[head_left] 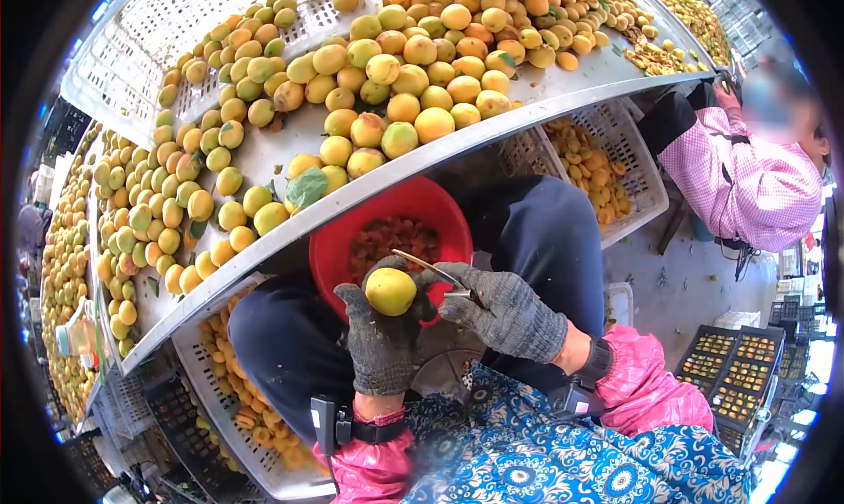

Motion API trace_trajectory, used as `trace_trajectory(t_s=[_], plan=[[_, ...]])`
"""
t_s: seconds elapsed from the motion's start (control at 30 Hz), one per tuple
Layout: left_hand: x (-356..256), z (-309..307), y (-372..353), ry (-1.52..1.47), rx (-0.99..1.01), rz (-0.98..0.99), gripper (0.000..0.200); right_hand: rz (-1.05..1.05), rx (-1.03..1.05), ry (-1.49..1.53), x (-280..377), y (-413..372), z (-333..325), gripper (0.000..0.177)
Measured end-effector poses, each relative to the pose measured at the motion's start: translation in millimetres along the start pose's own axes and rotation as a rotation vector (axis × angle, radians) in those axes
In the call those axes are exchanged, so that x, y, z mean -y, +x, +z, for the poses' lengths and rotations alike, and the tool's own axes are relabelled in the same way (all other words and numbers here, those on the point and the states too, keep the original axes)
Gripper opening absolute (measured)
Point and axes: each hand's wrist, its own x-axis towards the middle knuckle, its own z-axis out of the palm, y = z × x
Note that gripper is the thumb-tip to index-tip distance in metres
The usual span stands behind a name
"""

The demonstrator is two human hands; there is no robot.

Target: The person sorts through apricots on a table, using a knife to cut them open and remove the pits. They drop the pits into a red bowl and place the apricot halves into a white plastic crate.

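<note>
At the near side of the red bowl [327, 256], I have the left hand [384, 350] cupping a yellow fruit [390, 291], the right hand [510, 311] clenched around a thin tool [428, 266].

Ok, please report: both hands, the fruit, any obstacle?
Left hand holding yellow fruit. Right hand gripping thin tool. Red bowl below; nothing seen covering fruit.

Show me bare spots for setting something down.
The table is mostly bare between the whole fruit and the small pieces. Floor shows between the right knee and black crates. Fruit crowds the table's left and middle.
</note>
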Motion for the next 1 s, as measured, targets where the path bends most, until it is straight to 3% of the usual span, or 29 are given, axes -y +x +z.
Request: trace_trajectory(t_s=[0.13,0.23,0.3,0.4,0.53,0.63,0.77,0.83,1.0], plan=[[10,-2,1,0.160,0.026,0.087,0.068,-0.032,-0.112,0.120,-13,-15,5,0.020],[13,3,1,0.202,0.128,0.148,0.062,0.071,-0.127,0.193,-9,-21,1,0.020],[12,9,-4,0.202,0.169,0.159,0.066,0.372,-0.039,0.432,-2,-23,0,0.021],[19,27,-17,0.229,0.087,0.213,0.070,0.175,0.009,0.239,-10,-26,6,0.020],[25,26,-23,0.301,0.086,0.283,0.073,0.292,0.054,0.357,-14,-33,16,0.030],[33,30,-27,0.283,0.069,0.338,0.072,0.004,-0.053,0.141,-23,-36,23,0.035],[37,32,-31,0.339,0.125,0.349,0.071,0.066,-0.146,0.308,-12,-36,25,0.035],[40,29,-32,0.270,0.072,0.354,0.069,0.025,-0.194,0.336,-15,-37,28,0.026],[44,27,-34,0.143,0.017,0.281,0.065,0.060,-0.150,0.348,-8,-40,22,0.028]])
